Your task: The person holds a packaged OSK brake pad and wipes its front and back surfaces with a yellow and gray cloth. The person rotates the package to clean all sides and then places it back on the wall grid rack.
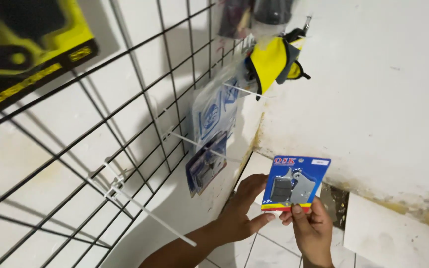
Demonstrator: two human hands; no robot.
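A blue blister pack of brake pads (295,183), with a red strip along its bottom, is held up in front of the white wall. My left hand (242,208) grips its lower left corner with thumb and fingers. My right hand (311,228) pinches its bottom edge from below, thumb on the front. A black wire grid panel (140,94) stands on the wall to the left, with an empty white peg hook (147,211) sticking out near my left forearm.
Several blue blister packs (209,144) hang on white hooks (242,89) further along the grid. A yellow and black item (274,62) hangs above them. A yellow and black package (21,49) fills the top left. White floor tiles (398,233) lie below, with a dark gap by the wall.
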